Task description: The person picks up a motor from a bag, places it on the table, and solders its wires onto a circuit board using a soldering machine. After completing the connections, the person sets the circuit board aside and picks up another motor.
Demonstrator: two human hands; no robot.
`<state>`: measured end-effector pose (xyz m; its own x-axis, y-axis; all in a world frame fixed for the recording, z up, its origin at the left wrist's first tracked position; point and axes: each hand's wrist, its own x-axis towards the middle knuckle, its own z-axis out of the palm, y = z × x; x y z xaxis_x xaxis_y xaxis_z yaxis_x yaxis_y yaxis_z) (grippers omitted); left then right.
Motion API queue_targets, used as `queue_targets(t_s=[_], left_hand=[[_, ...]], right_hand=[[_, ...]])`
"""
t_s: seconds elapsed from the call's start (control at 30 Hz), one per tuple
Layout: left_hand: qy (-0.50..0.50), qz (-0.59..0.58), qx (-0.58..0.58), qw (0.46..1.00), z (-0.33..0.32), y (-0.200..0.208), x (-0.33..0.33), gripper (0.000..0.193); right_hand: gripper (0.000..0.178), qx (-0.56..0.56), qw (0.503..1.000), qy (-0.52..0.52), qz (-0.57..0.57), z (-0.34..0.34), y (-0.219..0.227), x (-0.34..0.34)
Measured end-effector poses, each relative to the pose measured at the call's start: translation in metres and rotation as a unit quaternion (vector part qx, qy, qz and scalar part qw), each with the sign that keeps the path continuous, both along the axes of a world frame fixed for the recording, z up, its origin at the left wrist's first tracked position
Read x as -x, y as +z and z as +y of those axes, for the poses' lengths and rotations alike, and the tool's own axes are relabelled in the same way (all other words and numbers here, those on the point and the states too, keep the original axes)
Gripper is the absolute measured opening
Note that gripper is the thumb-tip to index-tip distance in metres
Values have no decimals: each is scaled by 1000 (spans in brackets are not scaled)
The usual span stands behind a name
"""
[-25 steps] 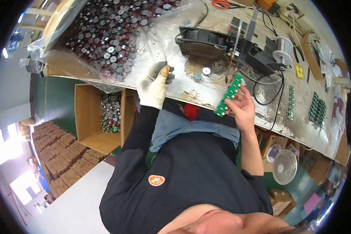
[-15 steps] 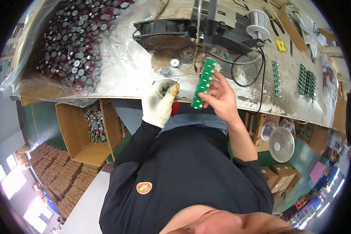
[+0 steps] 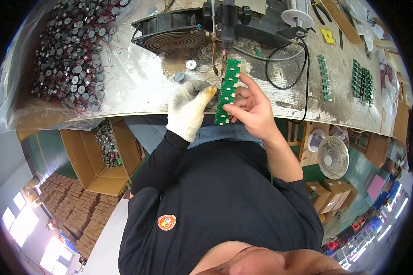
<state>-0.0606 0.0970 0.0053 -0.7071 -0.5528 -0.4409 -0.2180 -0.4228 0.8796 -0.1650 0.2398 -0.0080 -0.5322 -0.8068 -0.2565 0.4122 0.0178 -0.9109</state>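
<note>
My right hand (image 3: 253, 107), bare, grips a long green circuit board strip (image 3: 228, 89) between thumb and fingers. The strip stands nearly upright in view, with small pale parts in a row along it. Close to its left side, my left hand (image 3: 186, 109), in a white glove with a stained thumb tip, is pinched closed; a thin wire showed in this pinch a moment ago, but the glove and board hide it now. Two small round motors, a white-faced one (image 3: 191, 64) and a greyer one (image 3: 179, 76), lie beyond the glove with thin wires. A soldering tip (image 3: 216, 71) points down just above the board.
Many small wired motors (image 3: 75, 68) are heaped at left on plastic. A black fan (image 3: 170, 36), solder spool (image 3: 297, 18) and black cable (image 3: 306, 87) stand at the back. More green boards (image 3: 325, 78) lie at right. Below the table's left edge is an open carton (image 3: 87, 160).
My gloved left hand has come up against the board's left side. The board has shifted slightly left and up toward the soldering tip, still in my right hand. The whole view has shifted a little.
</note>
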Motion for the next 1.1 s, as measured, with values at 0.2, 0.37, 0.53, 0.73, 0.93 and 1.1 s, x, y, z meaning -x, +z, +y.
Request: queue_targets(t_s=[0.2,0.37,0.53,0.73,0.93,1.1], left_hand=[[-7,3,-11,1000,-2,-3,-1,19],[-22,-9,12,1000,-3,0,2,20],[3,23,-38,999,-4,-2,3,19],[4,26,-24,999,-3,4,4,19],[11,24,-51,998,-1,-5,0,17],[6,27,-18,999,-1,-4,0,17]], right_hand=[[71,8,1000,-1,8,0,-1,-1],[71,6,1000,-4,17,-2,0,1],[71,15,1000,-5,13,-4,2,1],[70,18,999,-9,24,-5,5,0],[71,13,1000,-5,16,-3,-2,-2],[74,3,1000,2,17,-1,-2,-3]])
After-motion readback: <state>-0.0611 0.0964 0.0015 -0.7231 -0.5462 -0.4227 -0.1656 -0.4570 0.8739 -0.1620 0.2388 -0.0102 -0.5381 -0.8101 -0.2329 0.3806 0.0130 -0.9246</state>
